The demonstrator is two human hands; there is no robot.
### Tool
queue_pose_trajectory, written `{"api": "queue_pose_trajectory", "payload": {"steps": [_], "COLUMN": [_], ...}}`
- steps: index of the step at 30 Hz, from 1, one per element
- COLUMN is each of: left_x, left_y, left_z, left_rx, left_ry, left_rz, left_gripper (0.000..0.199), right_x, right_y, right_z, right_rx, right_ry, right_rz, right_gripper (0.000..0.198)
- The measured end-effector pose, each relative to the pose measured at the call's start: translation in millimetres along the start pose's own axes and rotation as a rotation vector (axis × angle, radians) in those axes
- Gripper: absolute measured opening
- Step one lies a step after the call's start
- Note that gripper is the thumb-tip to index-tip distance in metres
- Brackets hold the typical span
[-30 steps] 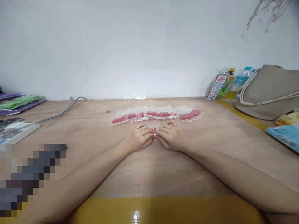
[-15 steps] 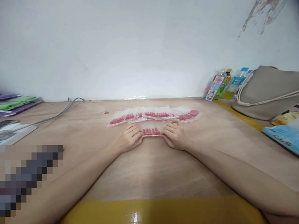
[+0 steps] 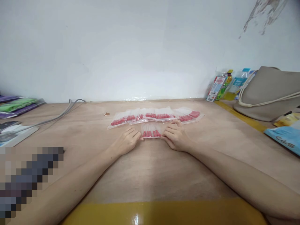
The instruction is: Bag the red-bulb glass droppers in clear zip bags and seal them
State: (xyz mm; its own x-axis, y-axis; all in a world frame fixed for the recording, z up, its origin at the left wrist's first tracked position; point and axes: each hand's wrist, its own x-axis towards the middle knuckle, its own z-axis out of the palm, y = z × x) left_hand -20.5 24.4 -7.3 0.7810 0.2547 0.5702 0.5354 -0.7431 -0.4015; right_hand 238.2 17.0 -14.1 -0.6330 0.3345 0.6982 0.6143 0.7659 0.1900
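Note:
A small clear plastic bag (image 3: 151,128) with several red, short stick-like pieces in it lies flat on the wooden table, its near edge towards me. My left hand (image 3: 128,141) is at the bag's lower left corner, fingers curled and the fingertips pinched at its edge. At the opposite corner, my right hand (image 3: 175,136) pinches the bag between thumb and curled fingers. Just beyond both hands runs an overlapping row of similar bags (image 3: 161,111), also holding red pieces. What the red pieces are is too small to tell.
A grey cable (image 3: 58,116) and a white box (image 3: 21,137) lie at left, near purple and green packets (image 3: 18,104). On the right stand a carton (image 3: 217,88), bottles (image 3: 239,82) and a beige bag (image 3: 269,93), with a blue packet (image 3: 283,137) nearer. Yellow tape (image 3: 150,212) covers the near edge.
My left hand has shifted slightly left, uncovering more of the bag's left corner and the red pieces there. My right hand stays in place at the right corner.

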Motion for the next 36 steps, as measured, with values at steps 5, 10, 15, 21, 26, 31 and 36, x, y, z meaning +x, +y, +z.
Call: {"api": "queue_pose_trajectory", "payload": {"steps": [5,10,15,21,26,31,36], "left_x": [1,-2,5,12,11,13,8], "left_y": [-1,-3,8,16,14,10,-14], "left_z": [-5,-7,0,14,14,8,0], "left_rx": [0.028,-0.112,-0.383,-0.531,-0.617,-0.764,-0.915], "left_ry": [-0.041,-0.047,-0.041,-0.179,-0.056,0.158,0.393], "left_rz": [0.035,-0.010,-0.244,-0.327,-0.307,-0.486,-0.830], "left_gripper": [0.029,0.022,0.051,0.034,0.028,0.023,0.030], "right_x": [-1,-4,-7,-28,-29,-15,-12], "right_y": [0,3,31,85,93,79,55], "right_z": [1,-2,-10,-14,-18,-25,-40], "right_rx": [0.023,0.160,0.282,-0.021,-0.098,-0.224,-0.230], "right_ry": [0.000,-0.046,-0.025,-0.263,-0.563,-0.713,-0.769], "right_rz": [0.015,0.073,0.355,0.604,0.633,0.608,0.491], "right_gripper": [0.020,0.016,0.016,0.039,0.037,0.026,0.018]}}
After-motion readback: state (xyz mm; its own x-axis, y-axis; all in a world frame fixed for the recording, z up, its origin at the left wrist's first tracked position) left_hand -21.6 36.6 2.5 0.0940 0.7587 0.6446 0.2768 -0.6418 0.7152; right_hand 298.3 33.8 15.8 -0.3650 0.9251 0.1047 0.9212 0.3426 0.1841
